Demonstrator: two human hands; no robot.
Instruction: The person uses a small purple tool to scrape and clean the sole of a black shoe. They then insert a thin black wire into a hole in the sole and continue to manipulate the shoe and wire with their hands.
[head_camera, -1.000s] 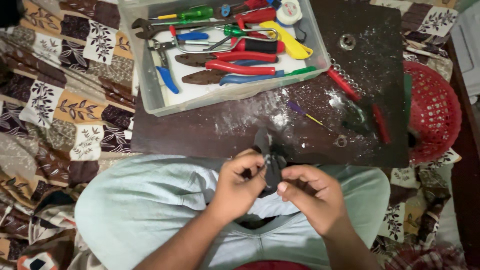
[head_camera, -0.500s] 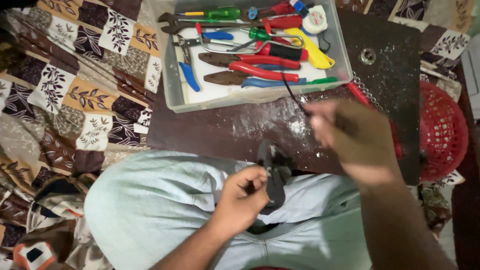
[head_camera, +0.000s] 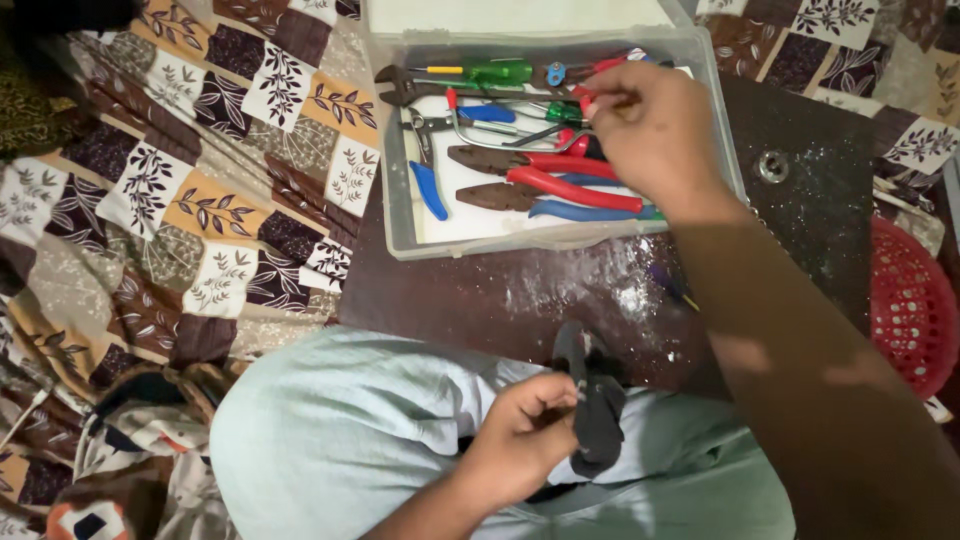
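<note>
Two hands: left (head_camera: 520, 440) grips a dark part (head_camera: 596, 400); right (head_camera: 650, 125) pinches inside the crowded tool tray (head_camera: 395, 200).

Bare forearms; pale blue-grey trousers (head_camera: 340, 440)

A dark brown board (head_camera: 560, 290) with a glossy, scuffed top serves as the work surface, resting on a patchwork cloth (head_camera: 190, 200) of brown, orange and cream squares printed with leaf sprigs. On the far part of the board stands a shallow clear plastic tray (head_camera: 400, 200), its near wall running along the board's middle. Near the board's right edge sits a small round metal ring (head_camera: 773, 165). Pale dust or shiny specks are scattered over the bare wood below the tray. To the right, partly off the board, a red perforated plastic basket (head_camera: 915, 300) lies on the cloth beside it.
</note>
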